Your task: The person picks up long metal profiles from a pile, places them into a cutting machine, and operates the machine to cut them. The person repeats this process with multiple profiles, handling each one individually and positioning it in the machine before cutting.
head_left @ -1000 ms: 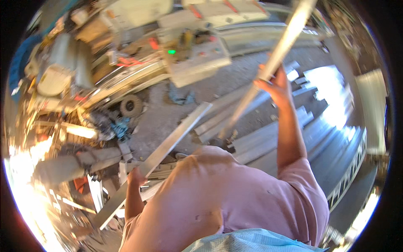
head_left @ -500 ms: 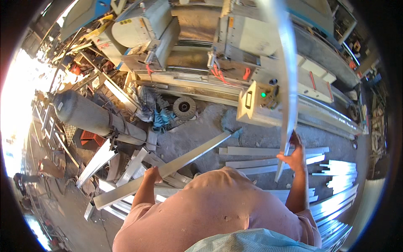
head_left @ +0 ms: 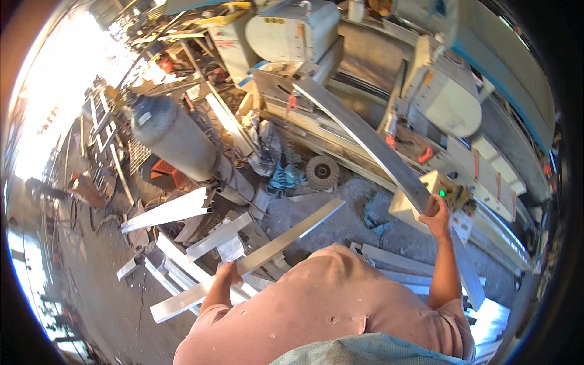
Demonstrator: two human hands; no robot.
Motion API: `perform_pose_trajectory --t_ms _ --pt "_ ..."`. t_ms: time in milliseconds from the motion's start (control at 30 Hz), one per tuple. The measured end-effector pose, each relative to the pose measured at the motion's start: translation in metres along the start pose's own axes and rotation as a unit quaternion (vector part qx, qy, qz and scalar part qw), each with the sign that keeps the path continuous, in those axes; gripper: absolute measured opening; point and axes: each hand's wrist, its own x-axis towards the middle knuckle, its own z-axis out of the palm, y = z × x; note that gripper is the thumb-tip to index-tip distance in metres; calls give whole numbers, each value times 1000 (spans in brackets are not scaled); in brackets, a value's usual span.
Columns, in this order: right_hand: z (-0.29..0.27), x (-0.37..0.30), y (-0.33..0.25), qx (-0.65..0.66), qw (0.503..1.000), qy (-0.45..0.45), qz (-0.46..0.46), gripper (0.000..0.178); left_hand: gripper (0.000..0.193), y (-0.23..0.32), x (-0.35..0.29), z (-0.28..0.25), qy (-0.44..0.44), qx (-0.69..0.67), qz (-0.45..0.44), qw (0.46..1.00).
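Note:
My left hand (head_left: 229, 274) is closed round a long, straight silver metal profile (head_left: 292, 234), which slants from the lower left up toward the middle of the floor. In my right hand (head_left: 437, 218) is a second long metal profile (head_left: 365, 137). Its far end reaches up in front of the machine, and its near end runs down past my right forearm. The fingers of both hands are partly hidden behind the profiles. Below the left-hand profile lie several loose metal pieces (head_left: 219, 236). More profiles (head_left: 395, 258) lie on the floor between my body and right arm.
A grey gas cylinder (head_left: 173, 131) leans at the left, with an orange crate (head_left: 170, 173) beside it. Ahead stands a large machine (head_left: 292, 36). A cream control box (head_left: 398, 207) with a green light is close to my right hand. A round wheel (head_left: 322, 173) lies on the floor.
The view has turned right. The right-hand profile has swung from nearly upright to a slant, its far end now toward the upper left. My left hand still grips its profile.

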Motion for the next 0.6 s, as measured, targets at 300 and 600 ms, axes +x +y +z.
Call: perform_pose_trajectory --t_ms 300,600 --pt "63 173 9 61 998 -23 -18 71 75 15 -30 29 13 -91 -96 991" --pt "117 366 25 -30 996 -14 -77 82 76 49 -25 36 -12 -110 -175 978"
